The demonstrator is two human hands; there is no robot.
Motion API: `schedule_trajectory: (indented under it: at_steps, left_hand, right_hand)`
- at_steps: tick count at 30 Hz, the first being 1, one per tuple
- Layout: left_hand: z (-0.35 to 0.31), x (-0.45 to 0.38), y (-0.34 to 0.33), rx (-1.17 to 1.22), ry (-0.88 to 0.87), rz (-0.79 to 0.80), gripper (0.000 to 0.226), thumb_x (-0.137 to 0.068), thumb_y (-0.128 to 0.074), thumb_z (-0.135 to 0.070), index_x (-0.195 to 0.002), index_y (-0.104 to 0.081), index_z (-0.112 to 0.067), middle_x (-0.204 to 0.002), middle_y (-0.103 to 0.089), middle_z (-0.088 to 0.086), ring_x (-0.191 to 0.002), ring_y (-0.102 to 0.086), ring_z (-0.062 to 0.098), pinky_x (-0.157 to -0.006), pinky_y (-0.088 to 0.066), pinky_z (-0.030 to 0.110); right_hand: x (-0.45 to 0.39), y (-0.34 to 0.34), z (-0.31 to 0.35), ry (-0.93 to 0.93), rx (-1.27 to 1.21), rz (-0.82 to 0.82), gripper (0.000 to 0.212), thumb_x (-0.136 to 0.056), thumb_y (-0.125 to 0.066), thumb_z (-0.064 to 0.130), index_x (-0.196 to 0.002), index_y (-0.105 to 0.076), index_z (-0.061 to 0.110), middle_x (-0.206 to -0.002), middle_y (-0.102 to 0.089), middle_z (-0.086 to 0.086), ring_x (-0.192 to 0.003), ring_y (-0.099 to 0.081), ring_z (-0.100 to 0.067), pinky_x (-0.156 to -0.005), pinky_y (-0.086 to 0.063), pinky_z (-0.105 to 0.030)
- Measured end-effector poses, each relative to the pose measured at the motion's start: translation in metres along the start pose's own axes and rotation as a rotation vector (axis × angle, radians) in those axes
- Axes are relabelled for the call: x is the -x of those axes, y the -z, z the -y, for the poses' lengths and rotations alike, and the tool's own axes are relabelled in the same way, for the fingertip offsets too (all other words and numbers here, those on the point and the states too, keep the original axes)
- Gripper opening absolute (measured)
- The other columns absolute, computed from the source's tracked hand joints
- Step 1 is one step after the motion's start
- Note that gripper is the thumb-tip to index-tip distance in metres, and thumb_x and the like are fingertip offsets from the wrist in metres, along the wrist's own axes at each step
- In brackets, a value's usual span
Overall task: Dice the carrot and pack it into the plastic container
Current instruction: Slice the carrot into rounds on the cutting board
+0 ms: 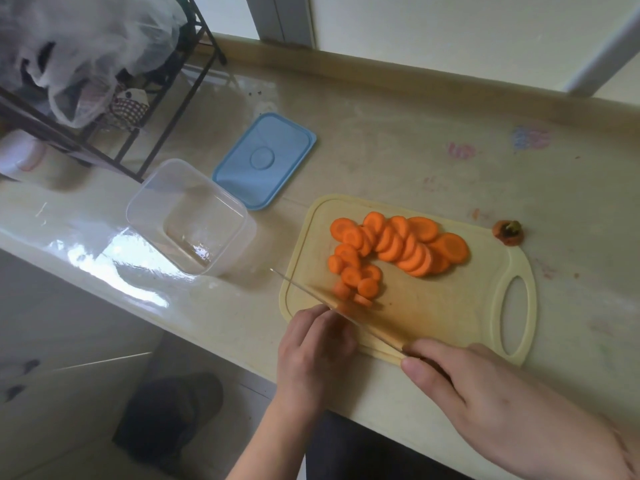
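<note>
Several round carrot slices point(398, 249) lie in a curved row on a pale yellow cutting board point(450, 306). My right hand point(460, 386) grips the handle of a knife point(332, 308), whose blade runs up-left across the board's near left corner. My left hand point(315, 344) is curled at the board's near edge, holding the last small carrot piece point(346, 308) against the blade; that piece is blurred and mostly hidden. A clear plastic container point(190, 216) stands open on the counter left of the board, with nothing in it.
The container's blue lid point(265, 159) lies flat behind it. The cut-off carrot top point(507, 232) sits on the counter by the board's far right corner. A black wire rack point(138, 109) with plastic bags stands at the far left. The counter edge runs close below my hands.
</note>
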State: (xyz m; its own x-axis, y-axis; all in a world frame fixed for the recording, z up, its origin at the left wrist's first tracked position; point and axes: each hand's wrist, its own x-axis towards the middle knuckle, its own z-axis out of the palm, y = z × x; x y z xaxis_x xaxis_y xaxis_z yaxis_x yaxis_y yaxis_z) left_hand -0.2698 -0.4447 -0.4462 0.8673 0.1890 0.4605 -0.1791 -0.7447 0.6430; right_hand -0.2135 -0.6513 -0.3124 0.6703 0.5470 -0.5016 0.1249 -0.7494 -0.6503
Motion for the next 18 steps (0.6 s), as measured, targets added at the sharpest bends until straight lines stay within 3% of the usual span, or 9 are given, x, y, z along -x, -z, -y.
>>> schedule_trajectory:
  at_steps: [4, 6, 9, 12, 18]
  left_hand:
    - [0.0, -0.001, 0.001, -0.02, 0.005, -0.011, 0.012, -0.09, -0.072, -0.015, -0.102, -0.072, -0.013, -0.096, -0.072, 0.005, -0.085, -0.067, 0.017, -0.074, -0.056, 0.03]
    - [0.001, 0.001, 0.0, -0.027, -0.016, 0.017, 0.011, -0.088, -0.075, -0.01, -0.099, -0.076, -0.006, -0.096, -0.072, 0.007, -0.084, -0.068, 0.021, -0.072, -0.056, 0.033]
    - [0.001, 0.001, 0.0, -0.066, -0.002, 0.012, 0.016, -0.078, -0.084, -0.003, -0.093, -0.078, -0.003, -0.092, -0.072, 0.008, -0.079, -0.068, 0.022, -0.067, -0.056, 0.034]
    - [-0.001, 0.003, 0.0, -0.088, 0.002, -0.021, 0.01, -0.078, -0.084, -0.002, -0.084, -0.076, -0.001, -0.086, -0.069, 0.008, -0.075, -0.066, 0.021, -0.065, -0.055, 0.033]
    - [-0.002, 0.008, 0.001, -0.048, 0.009, -0.051, 0.017, -0.089, -0.072, -0.011, -0.077, -0.075, 0.0, -0.09, -0.066, 0.004, -0.073, -0.066, 0.023, -0.062, -0.053, 0.032]
  right_hand:
    - [-0.016, -0.012, -0.004, 0.025, -0.005, -0.013, 0.039, -0.09, -0.019, 0.066, -0.078, -0.04, 0.034, -0.061, -0.049, 0.002, -0.061, -0.048, -0.012, -0.059, -0.039, -0.032]
    - [-0.029, -0.02, -0.004, 0.054, 0.003, -0.033, 0.041, -0.091, -0.019, 0.064, -0.075, -0.037, 0.031, -0.061, -0.049, 0.002, -0.061, -0.047, -0.012, -0.059, -0.036, -0.032]
    - [-0.041, -0.025, 0.001, 0.075, -0.041, -0.075, 0.045, -0.092, -0.021, 0.065, -0.073, -0.038, 0.028, -0.061, -0.05, 0.003, -0.062, -0.049, -0.013, -0.062, -0.043, -0.042]
    - [-0.037, -0.02, 0.004, 0.072, -0.086, -0.095, 0.04, -0.093, -0.027, 0.061, -0.07, -0.039, 0.031, -0.058, -0.05, 0.006, -0.06, -0.047, -0.011, -0.06, -0.041, -0.036]
    - [-0.009, -0.012, 0.002, 0.079, -0.042, -0.056, 0.044, -0.092, -0.025, 0.065, -0.086, -0.048, 0.027, -0.066, -0.056, 0.002, -0.065, -0.053, -0.012, -0.061, -0.043, -0.034]
